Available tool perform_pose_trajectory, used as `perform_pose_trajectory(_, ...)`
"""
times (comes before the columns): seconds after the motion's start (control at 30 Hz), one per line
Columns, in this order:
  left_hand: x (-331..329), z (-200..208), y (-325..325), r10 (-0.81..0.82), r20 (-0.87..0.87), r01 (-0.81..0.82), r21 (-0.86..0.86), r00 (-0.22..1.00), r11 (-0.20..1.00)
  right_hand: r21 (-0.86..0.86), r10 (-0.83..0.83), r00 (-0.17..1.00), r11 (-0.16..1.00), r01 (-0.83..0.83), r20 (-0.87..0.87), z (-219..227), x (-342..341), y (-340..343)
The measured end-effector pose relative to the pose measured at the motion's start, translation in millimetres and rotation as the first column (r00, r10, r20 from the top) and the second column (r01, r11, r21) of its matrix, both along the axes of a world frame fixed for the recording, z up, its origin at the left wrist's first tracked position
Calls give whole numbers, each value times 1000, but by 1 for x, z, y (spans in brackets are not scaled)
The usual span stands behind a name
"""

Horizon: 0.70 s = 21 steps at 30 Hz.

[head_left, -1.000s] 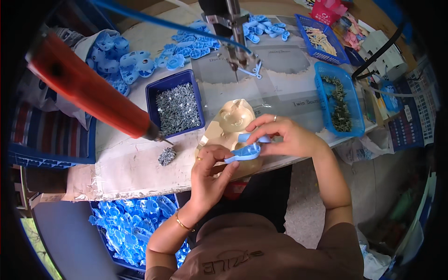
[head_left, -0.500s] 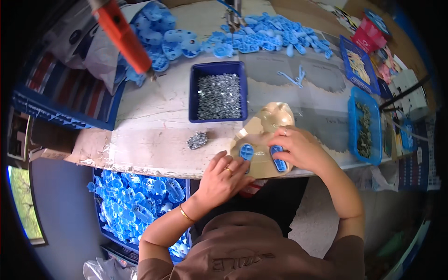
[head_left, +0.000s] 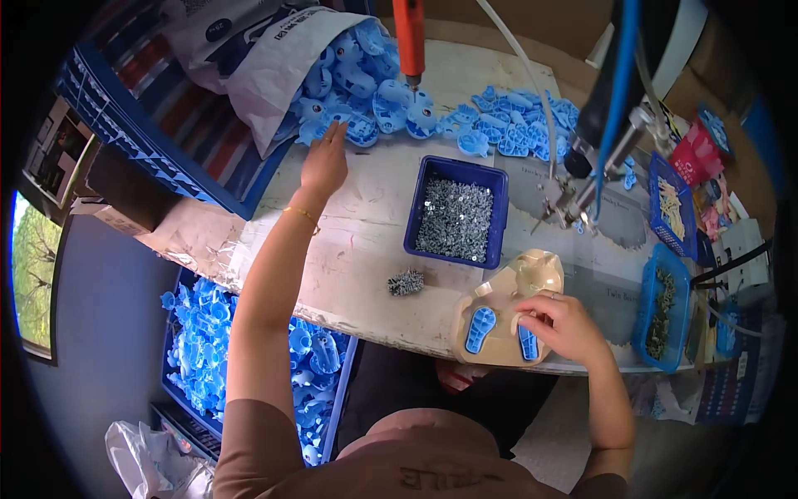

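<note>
Parts (head_left: 366,100) lie at the left hand (head_left: 322,165); right hand (head_left: 559,323) presses the jig (head_left: 499,320).

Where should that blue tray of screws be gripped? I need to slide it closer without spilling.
Take the blue tray by its raised rim on the two long sides, from above. It sits flat and open-topped with screws heaped inside, so keep it level; its corners look clear of other parts.

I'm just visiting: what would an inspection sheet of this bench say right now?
Surface: worn white bench, scuffed.
Job's things: tan jig holding two blue parts; blue parts pile spilling from a bag.
Clutter: screw bin, loose screws, side bins.
Hands: left hand reaching into the pile; right hand on the jig.
Cables: hoses to hanging screwdriver.
Surroundings: crate of blue parts below.
</note>
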State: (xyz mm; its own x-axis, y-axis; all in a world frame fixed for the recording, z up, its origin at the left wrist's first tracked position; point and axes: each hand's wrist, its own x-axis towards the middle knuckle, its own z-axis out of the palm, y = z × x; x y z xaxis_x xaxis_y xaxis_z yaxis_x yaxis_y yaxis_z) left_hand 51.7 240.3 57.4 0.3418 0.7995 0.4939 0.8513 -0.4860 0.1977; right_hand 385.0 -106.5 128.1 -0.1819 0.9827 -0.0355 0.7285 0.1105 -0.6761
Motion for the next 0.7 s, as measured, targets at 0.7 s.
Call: perform_pose_trajectory(0.7,-59,21,-105,51,347,-38,-42,936,998,-77,-42,999,996,41,-8,-6,-3,5)
